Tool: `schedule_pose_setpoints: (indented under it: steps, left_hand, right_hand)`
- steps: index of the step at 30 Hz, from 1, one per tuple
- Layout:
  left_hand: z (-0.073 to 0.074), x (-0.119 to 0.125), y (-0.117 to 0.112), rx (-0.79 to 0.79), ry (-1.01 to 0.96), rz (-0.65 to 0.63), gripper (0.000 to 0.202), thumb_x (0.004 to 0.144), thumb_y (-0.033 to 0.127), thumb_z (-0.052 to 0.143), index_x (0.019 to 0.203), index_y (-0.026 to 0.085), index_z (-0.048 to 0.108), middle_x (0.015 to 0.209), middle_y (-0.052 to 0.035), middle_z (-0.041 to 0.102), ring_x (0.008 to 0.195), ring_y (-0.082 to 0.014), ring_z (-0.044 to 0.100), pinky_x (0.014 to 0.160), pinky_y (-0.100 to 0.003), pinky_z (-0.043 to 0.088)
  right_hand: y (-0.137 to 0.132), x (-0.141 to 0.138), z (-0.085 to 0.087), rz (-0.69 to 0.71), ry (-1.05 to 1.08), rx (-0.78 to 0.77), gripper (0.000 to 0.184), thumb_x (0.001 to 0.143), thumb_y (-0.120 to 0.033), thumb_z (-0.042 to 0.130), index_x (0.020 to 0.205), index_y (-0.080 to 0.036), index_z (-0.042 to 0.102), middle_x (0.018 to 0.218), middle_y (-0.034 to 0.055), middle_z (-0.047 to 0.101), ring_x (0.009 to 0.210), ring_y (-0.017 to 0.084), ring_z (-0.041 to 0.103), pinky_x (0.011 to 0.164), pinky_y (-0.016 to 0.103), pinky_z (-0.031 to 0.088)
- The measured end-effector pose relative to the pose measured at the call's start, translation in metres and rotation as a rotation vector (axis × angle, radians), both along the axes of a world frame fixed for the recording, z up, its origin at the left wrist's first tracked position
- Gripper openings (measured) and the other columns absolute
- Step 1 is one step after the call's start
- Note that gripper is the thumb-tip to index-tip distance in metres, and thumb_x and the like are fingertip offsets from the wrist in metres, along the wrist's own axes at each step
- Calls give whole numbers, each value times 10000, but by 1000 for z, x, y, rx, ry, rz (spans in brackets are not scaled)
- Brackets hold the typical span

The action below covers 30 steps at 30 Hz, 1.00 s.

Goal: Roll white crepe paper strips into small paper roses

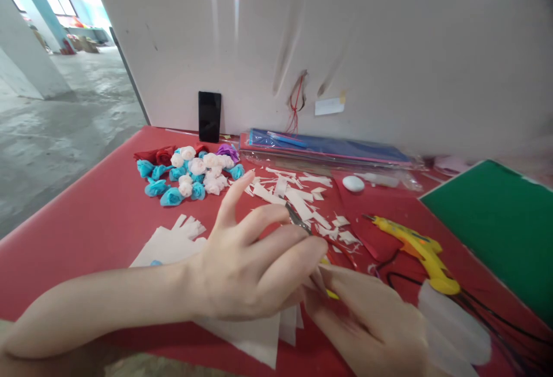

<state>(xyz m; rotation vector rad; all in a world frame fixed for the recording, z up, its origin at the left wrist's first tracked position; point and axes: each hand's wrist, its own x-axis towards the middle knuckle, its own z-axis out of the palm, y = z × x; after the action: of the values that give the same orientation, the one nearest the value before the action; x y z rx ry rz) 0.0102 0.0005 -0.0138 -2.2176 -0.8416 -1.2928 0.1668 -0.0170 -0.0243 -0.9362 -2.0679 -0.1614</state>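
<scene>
Setting: makeshift craft workstation inside a bare industrial-type building. Evidence: red-covered table [86, 221] pushed against a plain white partition [345, 31]; unfinished concrete floor [64, 118] and pillars visible left. Work surface carries paper roses [190, 172], white paper scraps [298, 193], yellow glue gun [421, 253], packed coloured sheets [328, 147], green board [496, 227].

Bare red table [99, 221] left of hands: free lane toward far-left corner. Flower pile [190, 174] blocks far left; phone [209, 116] upright at wall behind it. Paper scraps [298, 195] litter centre, just beyond scissors [298, 221]. Glue gun [417, 250] and black cord obstruct right. Green sheet [496, 227] covers far right. Wrapped paper rolls [328, 149] line far wall
</scene>
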Motion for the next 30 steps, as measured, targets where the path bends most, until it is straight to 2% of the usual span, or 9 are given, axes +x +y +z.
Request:
schedule_pose_setpoints:
  steps: [5, 9, 12, 15, 19, 22, 26, 30]
  left_hand:
    - [1, 0, -1, -17, 7, 3, 209, 659, 59, 473, 837, 141, 547, 681, 30, 647, 730, -141, 508, 1030, -523, 235]
    - [-1, 1, -1, -34, 5, 7, 200, 670, 65, 464, 836, 141, 545, 667, 27, 644, 717, -142, 507, 1003, -519, 266]
    - [0, 1, -1, -42, 7, 0, 213, 668, 76, 463, 855, 141, 543, 675, 25, 640, 716, -141, 505, 1003, -517, 266]
    - [4, -2, -1, -96, -3, -13, 277, 648, 74, 455, 909, 121, 536, 742, 2, 644, 764, -151, 510, 1012, -523, 251]
    - [12, -9, -2, -168, -7, -59, 331, 645, 65, 427, 958, 106, 526, 816, -23, 642, 832, -159, 516, 1032, -537, 208]
    - [14, -11, -2, -145, 8, -55, 276, 648, 73, 454, 902, 134, 544, 815, -14, 643, 830, -163, 518, 1032, -531, 217]
    - [12, -8, 1, -108, 14, -35, 138, 675, 111, 512, 783, 183, 559, 786, 14, 644, 803, -159, 526, 1032, -529, 233]
    - [12, -7, 4, -53, -10, -3, 47, 724, 163, 542, 705, 203, 557, 748, 28, 643, 780, -158, 539, 1026, -515, 275]
  right_hand:
    - [-1, 4, 0, 13, -65, -49, 226, 839, -182, 446, 648, -192, 566, 477, 7, 621, 426, 122, 587, 430, 200, 455]
    - [-4, 5, 1, 0, -100, -110, 268, 825, -195, 433, 582, -208, 546, 477, 4, 616, 431, 127, 588, 441, 202, 464]
    - [-3, 3, 3, -11, -59, -179, 285, 796, -205, 451, 518, -206, 517, 395, -33, 549, 332, 91, 517, 354, 175, 404]
    - [1, 0, 7, 87, 100, -342, 299, 733, -178, 492, 435, -198, 490, 311, -69, 475, 232, 50, 415, 234, 155, 250]
    - [5, -1, 11, 175, 409, -754, 275, 750, -193, 517, 485, -195, 592, 432, -40, 621, 360, 92, 564, 381, 144, 432]
    - [5, 0, 13, 203, 565, -973, 270, 763, -280, 551, 522, -187, 629, 478, 2, 649, 434, 121, 601, 451, 177, 476]
    - [5, 3, 13, 253, 656, -1086, 276, 764, -345, 573, 559, -174, 644, 497, 26, 645, 451, 136, 602, 455, 207, 480]
    - [7, 5, 10, 311, 696, -1141, 234, 759, -330, 592, 591, -177, 650, 528, 27, 653, 459, 140, 607, 447, 217, 491]
